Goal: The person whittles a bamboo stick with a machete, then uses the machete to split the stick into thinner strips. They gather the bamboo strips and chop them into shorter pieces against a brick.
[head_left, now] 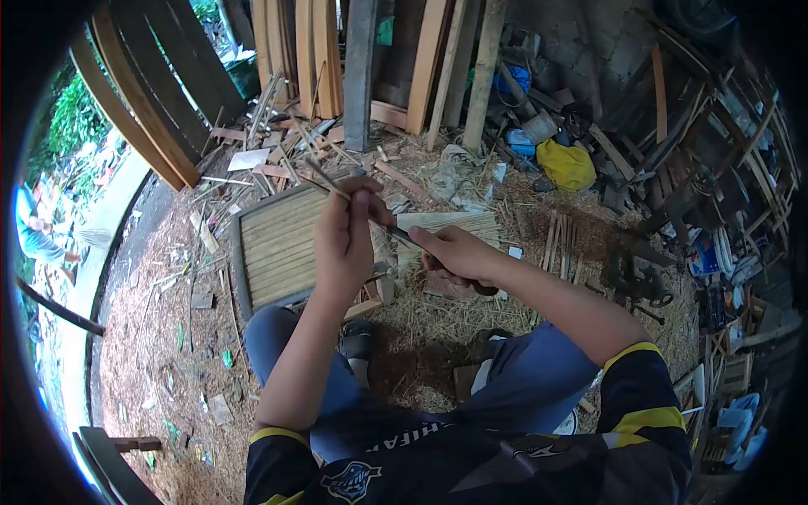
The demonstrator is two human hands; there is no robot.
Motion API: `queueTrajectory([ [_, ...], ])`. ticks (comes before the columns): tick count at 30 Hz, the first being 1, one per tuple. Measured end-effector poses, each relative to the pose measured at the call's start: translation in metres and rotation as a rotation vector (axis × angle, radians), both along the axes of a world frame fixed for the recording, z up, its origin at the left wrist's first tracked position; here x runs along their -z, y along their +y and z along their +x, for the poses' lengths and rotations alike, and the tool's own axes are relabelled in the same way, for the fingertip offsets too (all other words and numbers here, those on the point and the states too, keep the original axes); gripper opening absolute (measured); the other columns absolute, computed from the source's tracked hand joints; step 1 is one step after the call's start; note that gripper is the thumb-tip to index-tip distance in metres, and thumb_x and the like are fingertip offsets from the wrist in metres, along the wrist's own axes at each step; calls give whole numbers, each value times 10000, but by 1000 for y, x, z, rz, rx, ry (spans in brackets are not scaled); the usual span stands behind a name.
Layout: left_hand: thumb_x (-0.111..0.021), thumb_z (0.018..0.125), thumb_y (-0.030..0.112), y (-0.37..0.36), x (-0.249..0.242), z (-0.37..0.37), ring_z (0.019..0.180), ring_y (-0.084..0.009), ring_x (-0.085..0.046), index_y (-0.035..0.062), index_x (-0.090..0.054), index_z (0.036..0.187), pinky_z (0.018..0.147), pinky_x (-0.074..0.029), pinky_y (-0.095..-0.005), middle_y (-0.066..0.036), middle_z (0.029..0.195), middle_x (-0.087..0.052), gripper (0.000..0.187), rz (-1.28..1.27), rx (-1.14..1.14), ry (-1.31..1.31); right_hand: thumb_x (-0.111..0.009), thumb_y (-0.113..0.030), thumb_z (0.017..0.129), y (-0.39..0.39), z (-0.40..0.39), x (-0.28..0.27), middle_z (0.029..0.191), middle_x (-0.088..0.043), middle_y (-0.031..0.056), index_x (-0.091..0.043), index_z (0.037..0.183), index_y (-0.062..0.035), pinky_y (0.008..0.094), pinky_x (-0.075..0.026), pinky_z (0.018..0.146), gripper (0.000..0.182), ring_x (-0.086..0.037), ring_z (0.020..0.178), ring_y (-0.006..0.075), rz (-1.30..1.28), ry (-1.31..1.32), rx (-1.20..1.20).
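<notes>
In the head view, my left hand point(349, 227) is raised in the middle, its fingers closed on a thin bamboo strip point(322, 178) that points up and to the left. Opposite it, my right hand point(454, 254) grips a knife point(406, 237) whose narrow blade reaches toward the left fingers. The knife's dark handle end shows below the right palm. Beneath and left of my left hand lies a dark-framed panel point(278, 244) filled with pale slats. A bundle of light strips point(459, 225) lies on the floor behind my right hand.
Shavings and scraps cover the floor point(168, 337). Long boards point(316, 59) lean at the back. A yellow cloth point(566, 164) lies back right, near piled wood. Dark metal tools point(635, 278) rest at the right. Outside, at far left, is another person point(38, 231).
</notes>
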State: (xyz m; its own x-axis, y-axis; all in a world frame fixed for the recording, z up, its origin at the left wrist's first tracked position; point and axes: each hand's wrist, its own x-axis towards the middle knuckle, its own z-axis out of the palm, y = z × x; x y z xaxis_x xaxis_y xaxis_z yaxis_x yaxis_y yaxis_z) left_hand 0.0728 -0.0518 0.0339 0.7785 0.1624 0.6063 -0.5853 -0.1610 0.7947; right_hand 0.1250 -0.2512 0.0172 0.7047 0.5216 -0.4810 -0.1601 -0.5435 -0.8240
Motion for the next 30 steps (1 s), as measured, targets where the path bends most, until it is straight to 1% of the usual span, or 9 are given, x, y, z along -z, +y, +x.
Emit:
queueTrajectory([
  [1,-408,1119,81,2,-3,-1,757,-95,-556,3,-564,1152,710,-454,-247,-17,796,-551,178,-37,13,11,-430,-751,991,5,-4,-2,552,-483,-7,-587,749,-73,288,-385,424,736,-475,434,100,36,85,-9],
  [4,-401,1132,130,10,-9,0,703,-74,-448,16,-571,1159,651,-388,-245,15,771,-461,207,-151,76,15,-418,-737,1002,15,-12,-6,544,-416,-48,-551,809,-98,264,-326,393,681,-399,403,72,208,439,36],
  [6,-395,1139,154,17,-9,4,690,-67,-388,24,-574,1161,627,-349,-244,28,766,-421,223,-231,138,-12,-407,-734,1006,20,-13,-3,544,-390,-62,-533,814,-111,261,-296,391,663,-355,392,73,311,589,40],
  [10,-416,1136,164,20,-10,5,696,-58,-379,19,-578,1167,624,-331,-240,30,774,-428,220,-194,125,-16,-394,-731,1008,27,-16,-2,542,-365,-77,-514,807,-135,257,-270,390,640,-317,388,73,456,773,62],
  [13,-425,1135,178,18,-3,8,698,-54,-366,18,-581,1167,625,-323,-237,36,776,-425,226,-139,91,14,-401,-718,1009,28,-13,6,543,-373,-78,-515,807,-141,264,-277,390,622,-322,393,72,679,995,17],
  [16,-437,1134,194,19,5,13,705,-53,-359,25,-582,1156,632,-324,-237,46,771,-417,224,-168,135,13,-402,-709,1015,24,-13,-5,541,-373,-69,-513,804,-126,268,-289,389,630,-323,380,75,638,780,133],
  [19,-418,1139,208,23,12,22,661,-54,-304,27,-569,1148,594,-278,-241,52,754,-378,236,-180,138,-1,-412,-716,1009,13,-4,-7,545,-374,-70,-513,808,-123,273,-281,402,634,-330,390,79,558,637,260],
  [23,-420,1138,206,31,21,33,659,-55,-296,26,-572,1138,595,-275,-246,52,750,-371,236,-211,148,28,-391,-684,1021,-3,4,2,579,-382,-69,-513,840,-128,273,-312,429,597,-344,419,84,558,624,301],
  [30,-412,1140,221,38,24,41,658,-57,-293,26,-580,1125,600,-276,-250,49,744,-375,258,-243,147,45,-388,-720,1006,-16,4,11,582,-400,-62,-522,839,-129,294,-314,448,629,-354,430,90,438,621,352],
])
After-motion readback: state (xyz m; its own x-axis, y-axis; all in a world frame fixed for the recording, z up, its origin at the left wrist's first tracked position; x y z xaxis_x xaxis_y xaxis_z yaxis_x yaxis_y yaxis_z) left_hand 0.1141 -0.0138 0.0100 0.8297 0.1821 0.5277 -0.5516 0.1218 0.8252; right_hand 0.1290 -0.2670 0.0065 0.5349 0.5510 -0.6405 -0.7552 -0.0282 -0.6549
